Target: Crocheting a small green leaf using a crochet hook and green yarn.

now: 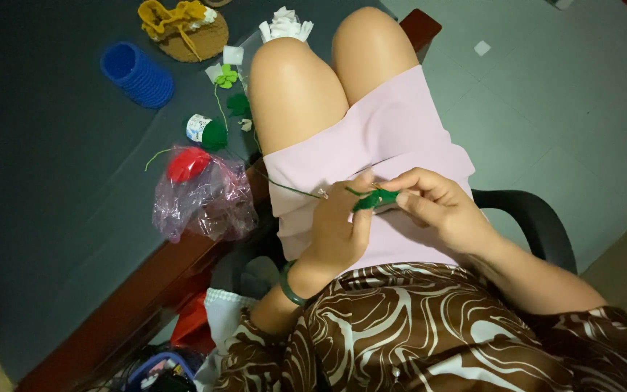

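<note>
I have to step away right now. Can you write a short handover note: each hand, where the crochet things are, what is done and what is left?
Left hand: grips the hook, with green yarn running from it up to the green yarn ball on the dark table.
Right hand: pinches the small green crochet piece over the lap.
On the table: a pink plastic bag holding red yarn, a small green clover-shaped piece, a blue ribbed roll.
Done: the green piece is started, small.
Left: it is still on the hook and joined to the yarn.

Dark table [52, 181] — yarn [208, 133], blue rings [138, 74]
</note>
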